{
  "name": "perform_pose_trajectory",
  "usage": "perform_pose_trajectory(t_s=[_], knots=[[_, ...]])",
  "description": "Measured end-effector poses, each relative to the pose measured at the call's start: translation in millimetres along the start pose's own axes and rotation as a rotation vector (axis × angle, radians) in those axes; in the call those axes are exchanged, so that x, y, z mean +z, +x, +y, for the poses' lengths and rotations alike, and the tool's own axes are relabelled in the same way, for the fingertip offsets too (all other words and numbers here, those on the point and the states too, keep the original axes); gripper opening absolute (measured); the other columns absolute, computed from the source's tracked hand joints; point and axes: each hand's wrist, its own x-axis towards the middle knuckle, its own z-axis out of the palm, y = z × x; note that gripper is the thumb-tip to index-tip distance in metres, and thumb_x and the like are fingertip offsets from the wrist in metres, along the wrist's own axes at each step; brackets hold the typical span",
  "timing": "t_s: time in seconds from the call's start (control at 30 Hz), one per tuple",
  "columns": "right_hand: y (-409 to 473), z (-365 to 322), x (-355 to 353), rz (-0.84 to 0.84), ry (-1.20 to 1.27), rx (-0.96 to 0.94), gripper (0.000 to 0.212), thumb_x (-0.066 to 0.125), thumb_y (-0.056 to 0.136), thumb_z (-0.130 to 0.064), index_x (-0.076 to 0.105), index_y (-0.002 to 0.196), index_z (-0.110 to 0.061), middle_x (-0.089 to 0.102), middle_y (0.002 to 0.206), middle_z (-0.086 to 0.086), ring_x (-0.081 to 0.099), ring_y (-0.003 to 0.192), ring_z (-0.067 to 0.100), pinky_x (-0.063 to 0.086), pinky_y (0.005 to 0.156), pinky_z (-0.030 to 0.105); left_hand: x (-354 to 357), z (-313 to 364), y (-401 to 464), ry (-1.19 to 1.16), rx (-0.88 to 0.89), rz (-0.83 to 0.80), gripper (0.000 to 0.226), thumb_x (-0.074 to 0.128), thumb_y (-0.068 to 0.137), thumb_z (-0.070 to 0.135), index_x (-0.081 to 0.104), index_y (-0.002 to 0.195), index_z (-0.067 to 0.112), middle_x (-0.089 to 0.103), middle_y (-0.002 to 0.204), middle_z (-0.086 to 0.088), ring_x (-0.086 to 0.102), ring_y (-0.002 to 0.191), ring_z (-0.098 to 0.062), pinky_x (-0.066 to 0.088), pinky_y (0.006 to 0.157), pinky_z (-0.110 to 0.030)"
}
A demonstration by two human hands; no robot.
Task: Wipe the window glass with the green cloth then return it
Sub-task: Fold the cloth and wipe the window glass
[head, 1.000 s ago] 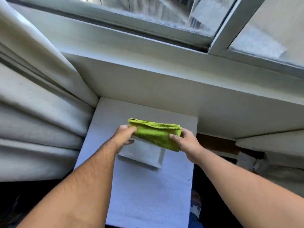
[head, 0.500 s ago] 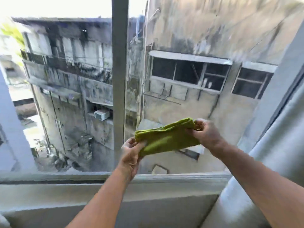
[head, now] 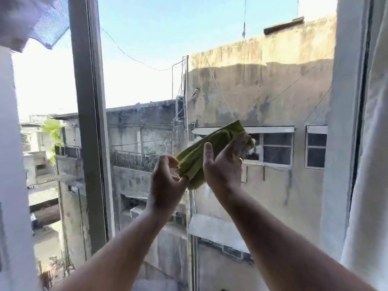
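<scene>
While both arms reach up toward the pane, the scene reads as follows.

Window glass [head: 262, 85]: fills most of the view, with weathered concrete buildings and blue sky seen through it.
Window frame [head: 90, 122]: a grey upright bar left of centre, dividing the panes.
Curtain [head: 371, 164]: pale fabric hanging along the right edge.
Green cloth [head: 201, 156]: folded and bunched, held up in front of the glass between the two hands, slanting from lower left to upper right; whether it touches the pane cannot be told.
Right hand [head: 224, 164]: palm toward the camera, fingers curled around the cloth's upper right end, thumb upright.
Left hand [head: 165, 181]: back toward the camera, fingertips pinching the cloth's lower left edge.
</scene>
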Motion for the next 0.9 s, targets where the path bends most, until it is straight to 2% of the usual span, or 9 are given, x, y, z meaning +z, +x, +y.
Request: perform_pose_trajectory(t_s=[0.17,0.2,0.27,0.33,0.43,0.57,0.63,0.77,0.9], knots=[[32.2,22.5,-2.2,0.189,-0.172,-0.126,0.084,0.045,0.100,-0.035,-0.006,0.159,-0.001,-0.007,0.168,0.023,-0.010,0.156,0.038,0.002,0.129,0.047,-40.8,-14.1,34.7,0.520,0.483,-0.065,0.037,0.076,0.084,0.032,0.058,0.105,0.007,0.066,0.098,-0.007,0.051,0.060,-0.007,0.043,0.055,-0.014],[39.6,30.0,-4.2,0.211,-0.238,-0.182,0.083,0.044,0.097,-0.032,-0.001,0.159,-0.001,-0.003,0.167,0.026,-0.006,0.156,0.040,0.005,0.128,0.051,-50.1,-13.1,52.8,0.634,0.632,-0.023,0.036,0.069,0.088,0.033,0.058,0.110,0.007,0.066,0.104,-0.011,0.057,0.069,-0.013,0.050,0.058,-0.024],[51.2,37.8,-1.5,0.247,-0.328,-0.265,0.086,0.043,0.088,-0.032,0.009,0.159,-0.001,0.004,0.166,0.030,0.000,0.155,0.044,0.012,0.126,0.057,-62.0,-12.0,94.2,0.865,0.785,0.049,0.043,0.055,0.095,0.038,0.056,0.127,0.009,0.061,0.130,-0.021,0.062,0.110,-0.033,0.053,0.089,-0.048],[54.6,36.8,14.3,0.275,-0.382,-0.331,0.083,0.042,0.090,-0.038,0.012,0.160,-0.005,0.007,0.165,0.031,0.003,0.155,0.045,0.013,0.126,0.059,-64.6,-14.6,128.5,1.014,0.748,0.026,0.058,0.045,0.099,0.047,0.047,0.148,0.015,0.039,0.157,-0.021,0.037,0.144,-0.042,0.028,0.117,-0.061],[34.6,40.3,58.1,0.217,-0.575,-0.788,0.075,0.029,0.101,-0.053,0.010,0.162,-0.014,0.011,0.167,0.024,0.003,0.156,0.040,0.003,0.128,0.053,-60.3,-33.1,149.0,1.030,0.729,0.044,0.063,0.030,0.103,0.055,0.033,0.156,0.022,0.020,0.167,-0.016,0.016,0.154,-0.040,0.013,0.123,-0.065],[24.8,63.7,60.8,-0.023,-0.805,-1.446,0.062,0.039,0.105,-0.039,0.019,0.161,-0.023,0.027,0.166,0.011,0.022,0.154,0.032,0.000,0.128,0.048,-63.3,-41.8,155.5,1.017,0.808,0.109,0.062,0.029,0.104,0.057,0.033,0.156,0.025,0.021,0.167,-0.014,0.015,0.155,-0.035,0.013,0.124,-0.062],[38.9,74.5,41.6,0.005,-0.850,-1.398,0.070,0.050,0.099,-0.034,0.018,0.161,-0.025,0.023,0.168,0.007,0.021,0.155,0.026,0.006,0.128,0.048,-62.5,-45.1,155.5,0.992,0.814,0.112,0.062,0.029,0.104,0.057,0.031,0.157,0.026,0.019,0.168,-0.013,0.012,0.156,-0.033,0.012,0.124,-0.061],[41.0,72.1,24.0,0.313,-0.583,-1.020,0.066,0.053,0.089,-0.018,0.037,0.154,-0.018,0.030,0.161,0.011,0.029,0.152,0.029,0.024,0.125,0.049,-61.3,-47.9,156.6,0.978,0.804,0.117,0.060,0.027,0.104,0.058,0.025,0.159,0.033,0.015,0.169,-0.010,0.011,0.156,-0.032,0.010,0.125,-0.060],[11.3,38.0,68.2,0.253,-0.425,-0.847,0.071,0.051,0.085,-0.020,0.037,0.154,-0.012,0.032,0.162,0.019,0.025,0.153,0.035,0.028,0.123,0.055,-59.7,-50.9,159.6,0.960,0.823,0.128,0.059,0.028,0.105,0.058,0.027,0.158,0.033,0.018,0.168,-0.011,0.013,0.156,-0.033,0.012,0.124,-0.061]])
